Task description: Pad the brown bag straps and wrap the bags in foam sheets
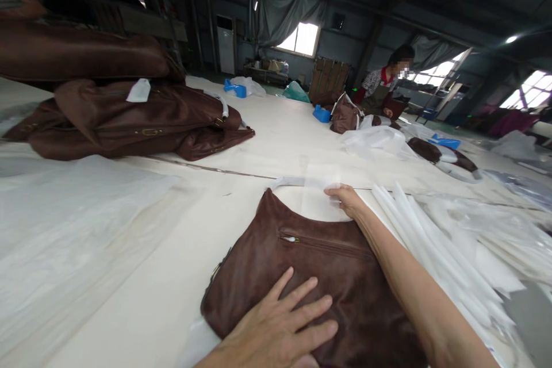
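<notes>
A brown leather handbag (pixel 259 259) lies flat on the white table right before me, its zip pocket facing up. My left hand (pixel 280 322) rests on the bag's front with fingers spread. Beyond the bag's top edge, my right hand (pixel 345 198) pinches a translucent white sheet (pixel 319 190) between thumb and fingers. That sheet overlaps the bag's handle (pixel 287 182), which is wrapped in pale covering. My right forearm hides part of the bag's right side.
More brown bags (pixel 129 121) are piled at the left, one with a white tag (pixel 138 91). Plastic sheeting (pixel 64 241) covers the near left. White strips (pixel 431 253) lie at the right. Across the table a person (pixel 379 89) stands by another bag (pixel 345 114) and blue dispensers (pixel 321 114).
</notes>
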Demonstrator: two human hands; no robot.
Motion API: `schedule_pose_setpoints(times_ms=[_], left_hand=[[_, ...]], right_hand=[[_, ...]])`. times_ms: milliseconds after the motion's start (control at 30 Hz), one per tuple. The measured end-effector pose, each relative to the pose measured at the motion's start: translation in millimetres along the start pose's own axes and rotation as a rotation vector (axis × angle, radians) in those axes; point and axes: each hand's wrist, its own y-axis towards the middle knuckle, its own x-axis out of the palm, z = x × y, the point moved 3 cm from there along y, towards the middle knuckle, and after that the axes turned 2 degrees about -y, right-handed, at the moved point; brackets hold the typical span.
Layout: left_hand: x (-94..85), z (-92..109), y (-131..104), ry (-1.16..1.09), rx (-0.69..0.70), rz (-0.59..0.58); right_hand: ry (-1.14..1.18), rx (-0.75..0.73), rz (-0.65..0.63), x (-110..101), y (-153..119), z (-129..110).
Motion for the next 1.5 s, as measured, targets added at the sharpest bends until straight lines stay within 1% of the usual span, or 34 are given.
schedule_pose_setpoints(times_ms=[100,167,200,267,333,400,467,533,600,767,800,833,867,900,1000,1033,1067,1133,1200,1233,1267,1333,1367,1400,1433,1500], left_hand=[[-6.9,0,-2,-0.110,-0.037,-0.001],[-10.3,0,-2,-0.174,-0.050,-0.006],[-11.1,0,-2,-0.196,-0.060,-0.011],[-11.0,-1,-1,-0.220,-0.075,-0.021],[-10.0,-1,1,-0.220,-0.079,-0.012],[-8.5,0,3,-0.194,-0.079,0.007],[-6.0,2,5,-0.163,-0.080,0.012],[-2.6,3,5,-0.136,-0.090,0.031],[1.0,4,2,-0.104,-0.110,0.108],[8.1,3,-12,0.029,-0.132,0.460],[8.4,3,-14,0.062,-0.152,0.509],[8.2,3,-14,0.093,-0.179,0.529],[8.0,2,-13,0.116,-0.199,0.508],[8.1,2,-10,0.124,-0.202,0.444],[9.7,4,1,0.081,-0.151,0.183],[10.1,4,3,0.056,-0.146,0.127],[10.2,3,5,0.034,-0.151,0.098],[10.2,2,7,0.006,-0.179,0.085],[10.1,2,9,-0.008,-0.188,0.081],[10.0,2,9,-0.009,-0.188,0.079],[9.8,2,9,-0.008,-0.189,0.076],[9.5,2,10,-0.006,-0.189,0.071],[9.4,2,11,-0.004,-0.190,0.072],[9.4,2,11,-0.001,-0.190,0.072],[9.5,2,11,0.003,-0.190,0.074],[10.3,1,11,0.013,-0.190,0.074]], right_hand=[[0.079,-0.023,-0.131,-2,-14,-10],[0.094,-0.078,-0.180,-5,-34,-14],[0.063,-0.127,-0.189,-7,-47,-15],[-0.072,-0.279,-0.216,-11,-76,-12],[-0.264,-0.479,-0.302,-11,-104,-4],[-0.450,-0.661,-0.404,-10,-126,7],[-0.618,-0.766,-0.465,-10,-139,18],[-0.737,-0.817,-0.494,-9,-145,26],[-0.803,-0.853,-0.512,-9,-148,30],[-0.883,-0.899,-0.519,-9,-153,36],[-0.896,-0.902,-0.522,-9,-153,37],[-0.906,-0.906,-0.525,-9,-153,37],[-0.915,-0.910,-0.532,-8,-153,37],[-0.922,-0.912,-0.543,-8,-153,36],[-0.948,-0.882,-0.553,-6,-156,29],[-0.956,-0.856,-0.542,-6,-160,26],[-0.951,-0.831,-0.517,-6,-168,22],[-0.882,-0.798,-0.431,-9,-192,14],[-0.764,-0.804,-0.358,-16,-232,7],[-0.717,-0.816,-0.353,-18,-255,6],[-0.706,-0.823,-0.405,-20,-279,7],[-0.773,-0.794,-0.611,-19,-324,16],[-0.821,-0.763,-0.704,-18,-342,23],[-0.867,-0.729,-0.768,-17,-356,31],[-0.904,-0.697,-0.795,-15,-366,38],[-0.947,-0.680,-0.758,-8,-374,52]])
